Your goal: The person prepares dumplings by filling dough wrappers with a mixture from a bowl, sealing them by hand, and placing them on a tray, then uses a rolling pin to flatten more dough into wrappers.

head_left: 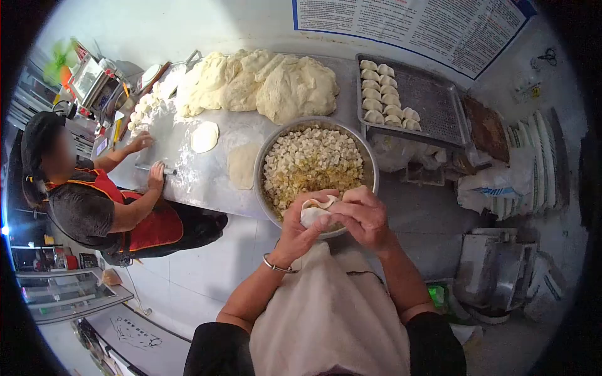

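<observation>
Over the near rim of a steel bowl (371, 169), my left hand (296, 233) cups a partly folded dumpling (310, 217) of white dough. My right hand (365, 219) closes on the dumpling's right side, its fingers pinching the dough edge. A little filling shows at the opening along the top. Diced pale filling with yellow-green bits (313, 156) fills much of the bowl below my hands. Left of the bowl, a flat dough wrapper (241, 165) lies on the table, and a second round wrapper (204, 136) lies farther left.
A large dough mass (269, 81) lies at the back of the floured metal table (216, 194). Right of it, a perforated tray (429, 100) carries rows of folded dumplings (381, 94). At left a co-worker (94, 200) holds a rolling pin (157, 169) near small dough pieces (145, 106).
</observation>
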`<state>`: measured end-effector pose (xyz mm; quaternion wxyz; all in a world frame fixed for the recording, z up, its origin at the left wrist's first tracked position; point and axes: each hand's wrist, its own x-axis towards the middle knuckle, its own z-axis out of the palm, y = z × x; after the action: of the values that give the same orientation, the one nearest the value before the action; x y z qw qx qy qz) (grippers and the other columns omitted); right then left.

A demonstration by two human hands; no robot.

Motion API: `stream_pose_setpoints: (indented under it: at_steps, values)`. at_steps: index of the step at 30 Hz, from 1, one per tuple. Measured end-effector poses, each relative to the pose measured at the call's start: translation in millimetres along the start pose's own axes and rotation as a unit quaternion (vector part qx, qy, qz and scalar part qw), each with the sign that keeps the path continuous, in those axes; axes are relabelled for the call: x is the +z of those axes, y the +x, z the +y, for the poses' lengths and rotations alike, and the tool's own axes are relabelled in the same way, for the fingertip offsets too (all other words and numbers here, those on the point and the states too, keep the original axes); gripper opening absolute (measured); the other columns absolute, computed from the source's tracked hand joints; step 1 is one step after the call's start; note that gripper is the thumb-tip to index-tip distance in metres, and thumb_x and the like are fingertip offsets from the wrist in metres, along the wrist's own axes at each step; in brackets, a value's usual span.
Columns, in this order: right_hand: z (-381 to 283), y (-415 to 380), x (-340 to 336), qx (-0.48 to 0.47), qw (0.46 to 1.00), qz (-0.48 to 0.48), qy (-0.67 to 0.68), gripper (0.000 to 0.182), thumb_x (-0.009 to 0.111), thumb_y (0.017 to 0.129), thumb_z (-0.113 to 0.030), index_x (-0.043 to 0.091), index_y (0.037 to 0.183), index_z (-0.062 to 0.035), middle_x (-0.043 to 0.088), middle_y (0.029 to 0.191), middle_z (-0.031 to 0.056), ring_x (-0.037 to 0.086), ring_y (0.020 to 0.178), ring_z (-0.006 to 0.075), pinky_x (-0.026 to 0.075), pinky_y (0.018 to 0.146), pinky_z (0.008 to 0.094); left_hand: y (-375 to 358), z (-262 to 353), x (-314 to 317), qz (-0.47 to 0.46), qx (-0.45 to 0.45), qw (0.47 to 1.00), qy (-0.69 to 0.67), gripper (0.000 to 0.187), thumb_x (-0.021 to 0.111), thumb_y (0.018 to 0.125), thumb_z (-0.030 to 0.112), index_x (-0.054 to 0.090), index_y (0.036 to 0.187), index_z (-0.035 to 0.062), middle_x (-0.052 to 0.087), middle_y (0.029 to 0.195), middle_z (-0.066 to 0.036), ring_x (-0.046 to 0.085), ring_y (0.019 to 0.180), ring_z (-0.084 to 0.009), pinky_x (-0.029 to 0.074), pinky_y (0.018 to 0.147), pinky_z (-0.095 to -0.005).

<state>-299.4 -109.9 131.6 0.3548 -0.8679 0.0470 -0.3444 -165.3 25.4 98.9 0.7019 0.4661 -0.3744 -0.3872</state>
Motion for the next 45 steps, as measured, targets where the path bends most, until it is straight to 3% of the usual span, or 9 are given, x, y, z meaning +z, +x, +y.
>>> stream_pose_setpoints:
  at_steps: [3,10,15,18,24,31,36,41,45]
  values:
    - [-10.2,3.4,-0.7,0.137,0.981,0.021,0.133,0.025,0.077,0.083,-0.018,0.071,0.105,-0.0068,0.061,0.092,0.0060,0.060,0.083,0.0211,0.048,0.072,0.0337,-0.5,0.4,-0.2,-0.017,0.023,1.000,0.005,0.029,0.066,0.095,0.015,0.055,0.121,0.0067,0.058,0.133,-0.018,0.055,0.121,-0.0220,0.044,0.101,-0.0358]
    - [3.6,-3.4,0.3,0.013,1.000,0.011,0.024,0.031,0.077,0.082,-0.017,0.071,0.111,-0.0073,0.062,0.089,0.0056,0.059,0.077,0.0213,0.048,0.070,0.0336,2.2,5.3,-1.4,-0.059,0.074,0.995,0.019,0.033,0.064,0.095,0.014,0.055,0.126,0.0044,0.054,0.137,-0.020,0.053,0.127,-0.0281,0.041,0.105,-0.0386]
    - [-11.0,9.7,-14.3,0.154,0.979,-0.045,0.124,0.023,0.074,0.085,-0.018,0.074,0.106,-0.0075,0.060,0.090,0.0058,0.056,0.081,0.0188,0.045,0.072,0.0299,2.0,23.9,-12.6,-0.098,-0.010,0.983,0.156,0.067,0.070,0.092,0.020,0.036,0.148,0.0039,0.049,0.144,-0.022,0.047,0.133,-0.0271,0.037,0.110,-0.0380]
    - [-1.0,8.4,-5.9,0.079,0.980,-0.055,0.174,0.022,0.073,0.088,-0.020,0.074,0.105,-0.0062,0.058,0.088,0.0036,0.055,0.081,0.0163,0.044,0.073,0.0283,0.5,39.4,-4.6,-0.092,-0.016,0.991,0.095,0.079,0.073,0.090,0.027,0.030,0.152,0.0040,0.047,0.145,-0.022,0.045,0.136,-0.0272,0.035,0.112,-0.0384]
    - [16.8,-32.2,49.7,0.239,0.835,0.093,0.488,0.017,0.070,0.091,-0.018,0.072,0.100,-0.0032,0.059,0.092,0.0013,0.053,0.087,0.0108,0.043,0.076,0.0271,1.9,17.9,-8.6,-0.089,0.050,0.994,0.044,0.074,0.068,0.093,0.031,0.031,0.151,0.0035,0.048,0.145,-0.022,0.048,0.134,-0.0282,0.036,0.111,-0.0396]
    - [2.8,-28.9,37.2,0.224,0.927,0.050,0.296,0.015,0.070,0.092,-0.017,0.071,0.098,-0.0042,0.059,0.093,0.0023,0.053,0.087,0.0113,0.043,0.078,0.0268,-5.6,27.4,-11.6,-0.058,0.044,0.950,0.305,0.037,0.058,0.095,0.010,0.055,0.130,-0.0014,0.061,0.130,-0.019,0.060,0.121,-0.0296,0.045,0.102,-0.0376]
    - [-12.7,-9.9,27.3,0.137,0.969,0.041,0.202,0.043,0.070,0.092,-0.032,0.060,0.123,-0.0048,0.061,0.105,0.0105,0.058,0.094,0.0208,0.045,0.085,0.0338,-6.9,14.8,-18.8,-0.002,-0.040,0.998,0.054,0.035,0.051,0.101,0.021,0.060,0.125,-0.0034,0.058,0.135,-0.019,0.056,0.126,-0.0302,0.042,0.106,-0.0393]
    - [-23.1,-0.9,34.0,0.209,0.956,-0.029,0.205,0.052,0.054,0.099,-0.041,0.052,0.131,-0.0012,0.061,0.119,0.0186,0.060,0.110,0.0295,0.045,0.094,0.0394,1.0,5.4,-17.3,0.048,-0.083,0.967,-0.238,0.042,0.045,0.105,0.028,0.060,0.126,-0.0043,0.053,0.141,-0.020,0.052,0.129,-0.0314,0.038,0.110,-0.0403]
    - [-27.3,3.0,30.4,0.274,0.939,-0.075,0.195,0.046,0.048,0.101,-0.036,0.056,0.126,0.0019,0.064,0.112,0.0206,0.063,0.107,0.0316,0.046,0.093,0.0395,6.4,8.2,-19.1,0.014,-0.067,0.996,-0.050,0.038,0.044,0.105,0.024,0.059,0.126,-0.0034,0.053,0.141,-0.021,0.054,0.128,-0.0307,0.040,0.108,-0.0395]
